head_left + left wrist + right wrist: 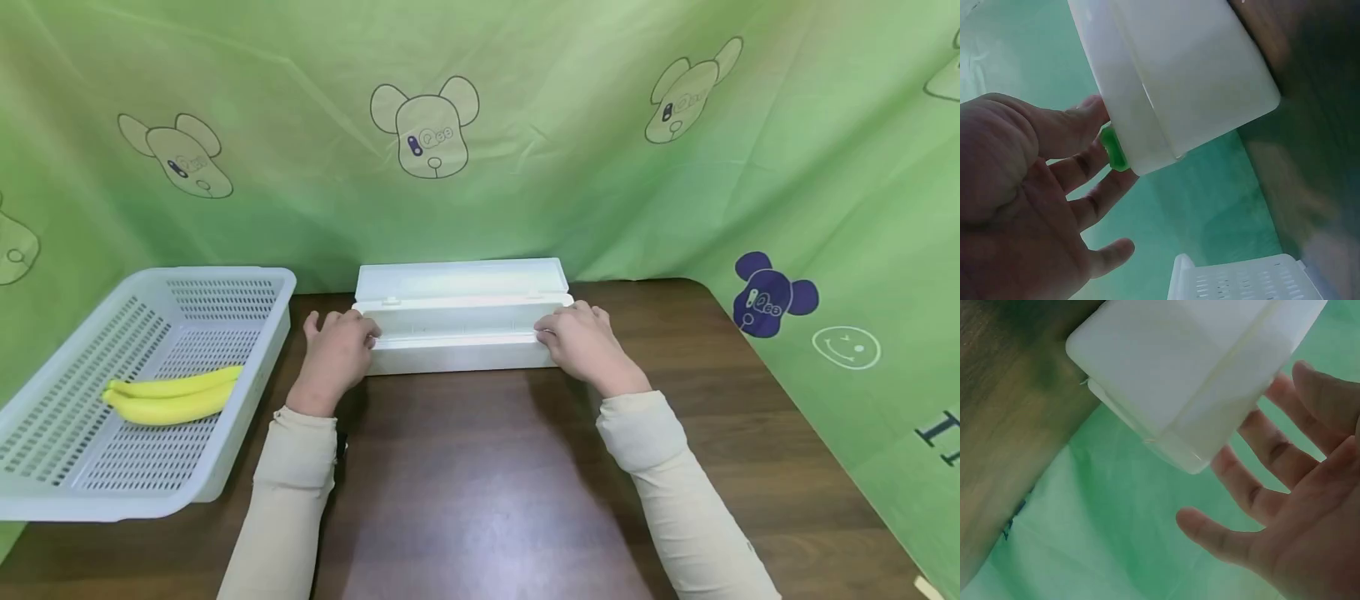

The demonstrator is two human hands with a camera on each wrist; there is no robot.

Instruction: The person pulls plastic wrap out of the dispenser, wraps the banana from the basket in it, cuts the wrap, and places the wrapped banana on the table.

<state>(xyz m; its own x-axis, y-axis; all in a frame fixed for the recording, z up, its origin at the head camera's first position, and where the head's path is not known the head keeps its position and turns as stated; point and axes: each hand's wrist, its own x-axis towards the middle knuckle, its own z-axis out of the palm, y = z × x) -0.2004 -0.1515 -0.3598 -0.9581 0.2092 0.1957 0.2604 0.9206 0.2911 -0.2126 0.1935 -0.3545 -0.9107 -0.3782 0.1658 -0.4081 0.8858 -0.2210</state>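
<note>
A long white box [461, 333] sits across the middle of the counter [480, 483], near its far edge, with its lid [459, 279] tipped open toward the green cloth [525, 125] behind. The left hand [336, 350] is at the box's left end and the right hand [585, 342] at its right end. Each grip is loose, fingers spread and fairly straight, the fingertips touching the end walls. In the left wrist view the left fingers [1079, 165] lie against the end of the box beside a small green tab [1113, 149]; in the right wrist view the right fingers [1254, 487] reach behind the box's corner, not clamped on it.

Left of the box, a short gap away, a white basket [247, 392] rests tilted over the counter's left edge and holds two bananas [172, 394]. The near half of the counter, between the sleeves [292, 492], is open wood, and so is the strip to the right of the box up to the cloth
</note>
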